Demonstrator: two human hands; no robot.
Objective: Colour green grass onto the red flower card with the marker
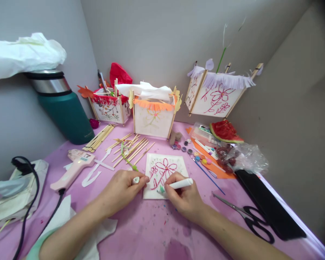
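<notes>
A square white panel (166,166) lies on the purple tabletop, with a dark pink flower on it and pale green marks around the petals. My right hand (185,196) is closed round a white marker (182,183), its green tip at the lower part of the panel. At the panel's left edge, my left hand (121,189) steadies it with the fingertips. A small white marker cap (135,180) pokes out between that hand's curled fingers. Just above the left hand lies a green stem-like strip (128,160).
Black scissors (249,215) lie at right beside a long black case (271,206). A pink glue gun (74,169), wooden sticks (137,148) and a teal bottle (66,112) are at left. Paint pots (197,158) and paper lanterns (154,121) stand farther back.
</notes>
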